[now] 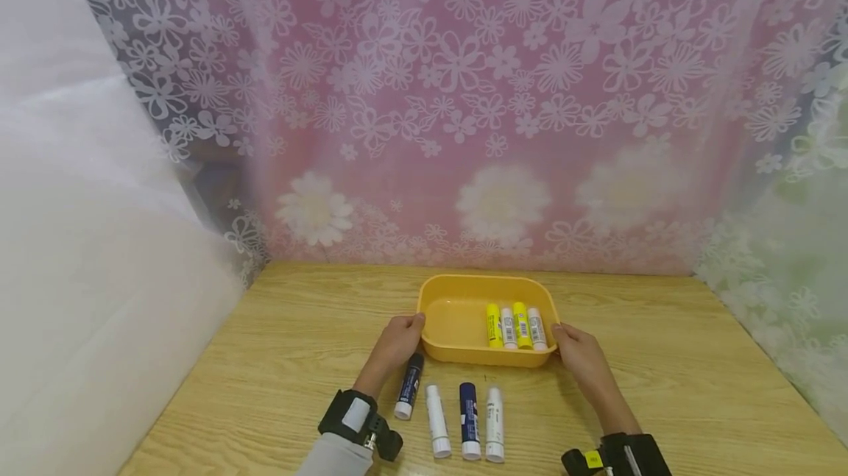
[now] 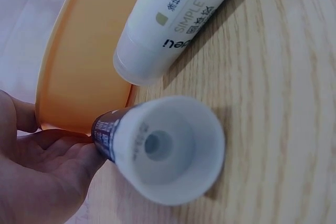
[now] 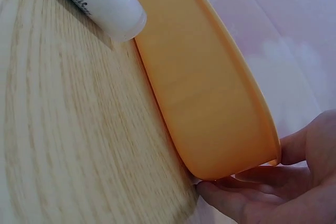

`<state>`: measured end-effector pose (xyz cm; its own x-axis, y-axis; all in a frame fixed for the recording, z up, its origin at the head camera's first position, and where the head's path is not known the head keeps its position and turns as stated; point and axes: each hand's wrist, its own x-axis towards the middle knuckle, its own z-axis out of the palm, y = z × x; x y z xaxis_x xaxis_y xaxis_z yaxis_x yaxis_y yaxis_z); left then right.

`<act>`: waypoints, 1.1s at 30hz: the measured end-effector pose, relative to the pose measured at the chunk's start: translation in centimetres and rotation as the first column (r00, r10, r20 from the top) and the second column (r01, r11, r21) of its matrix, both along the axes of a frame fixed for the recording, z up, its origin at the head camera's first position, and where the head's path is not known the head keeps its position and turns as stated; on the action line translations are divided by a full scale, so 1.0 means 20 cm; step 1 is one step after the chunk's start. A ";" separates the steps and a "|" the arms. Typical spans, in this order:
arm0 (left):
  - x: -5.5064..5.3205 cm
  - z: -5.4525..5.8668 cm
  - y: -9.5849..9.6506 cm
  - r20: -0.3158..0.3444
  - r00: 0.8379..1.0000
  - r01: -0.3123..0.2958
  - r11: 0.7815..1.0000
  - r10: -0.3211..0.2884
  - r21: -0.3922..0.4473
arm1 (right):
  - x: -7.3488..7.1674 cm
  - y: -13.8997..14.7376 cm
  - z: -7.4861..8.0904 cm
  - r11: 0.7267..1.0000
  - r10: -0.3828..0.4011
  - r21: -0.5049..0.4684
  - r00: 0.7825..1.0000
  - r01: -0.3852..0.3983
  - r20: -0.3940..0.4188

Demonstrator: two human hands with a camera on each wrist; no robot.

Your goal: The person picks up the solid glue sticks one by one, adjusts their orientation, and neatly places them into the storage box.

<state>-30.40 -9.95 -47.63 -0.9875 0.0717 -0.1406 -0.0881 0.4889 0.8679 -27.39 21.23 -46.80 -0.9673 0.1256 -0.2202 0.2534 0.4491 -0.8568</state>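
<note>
A yellow plastic tray sits on the table between both hands. My left hand grips its left end, thumb at the rim and fingers beneath it in the left wrist view. At the opposite end my right hand pinches the rim, with fingers under the corner in the right wrist view. Inside the tray's right half lie two yellow glue sticks and two white glue sticks, side by side. A dark-blue glue stick with a white end lies close beside my left hand.
In front of the tray lie a white glue stick, a blue glue stick and another white glue stick. Behind the wooden table hangs a pink flowered curtain. White sheeting stands at the left.
</note>
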 end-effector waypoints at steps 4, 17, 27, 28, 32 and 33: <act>0.00 0.00 0.00 -0.009 1.000 -0.002 1.000 0.001 -0.004 | 0.00 0.01 0.00 1.000 0.002 0.002 1.000 -0.002 -0.004; 0.00 0.00 0.00 -0.010 1.000 -0.003 1.000 0.003 -0.003 | 0.00 0.00 0.00 1.000 -0.013 0.022 1.000 0.013 -0.006; 0.01 0.00 0.00 -0.017 1.000 0.003 1.000 -0.003 0.004 | 0.00 0.01 -0.02 0.999 -0.031 0.036 0.999 0.031 -0.021; 0.01 0.00 0.00 -0.019 1.000 0.002 1.000 -0.002 0.001 | 0.00 0.01 -0.02 0.999 -0.032 0.035 0.999 0.033 -0.023; 0.01 -0.01 0.00 -0.035 0.999 0.005 1.000 -0.005 0.004 | 0.00 0.01 -0.02 0.999 -0.020 0.032 1.000 0.020 -0.020; 0.01 -0.01 0.00 -0.039 0.999 0.006 1.000 -0.006 0.009 | 0.00 0.01 -0.02 0.999 -0.013 0.033 1.000 0.013 -0.020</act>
